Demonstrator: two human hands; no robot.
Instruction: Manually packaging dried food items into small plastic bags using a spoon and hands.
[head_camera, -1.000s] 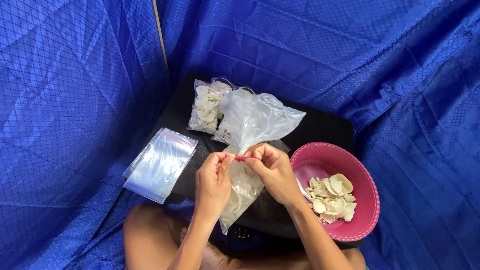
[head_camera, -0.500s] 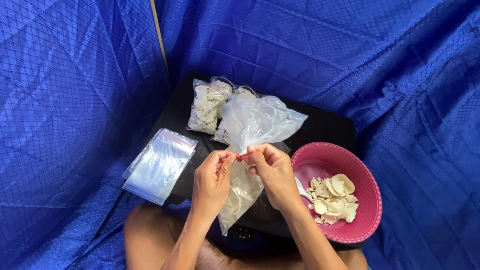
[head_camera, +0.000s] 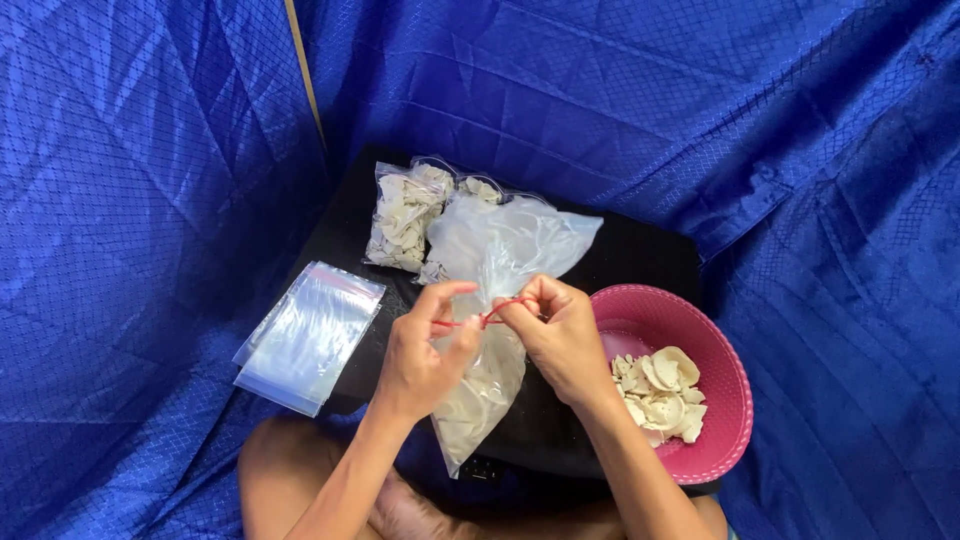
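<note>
Pinched between both sets of fingertips is a red rubber band (head_camera: 487, 318), my left hand (head_camera: 420, 352) pulling one end toward nine o'clock while my right hand (head_camera: 562, 335) clamps the loop at the neck of the clear bag (head_camera: 490, 300). Since half a second ago my left thumb has lifted and the band looks stretched longer, I think. Pale chips fill the bag's lower part, its empty top fanning toward twelve, over the black tray (head_camera: 640, 262).

Both hands, the left (head_camera: 420, 355) and right (head_camera: 562, 340), are bare, forearms unsleeved, without rings or watch.
</note>
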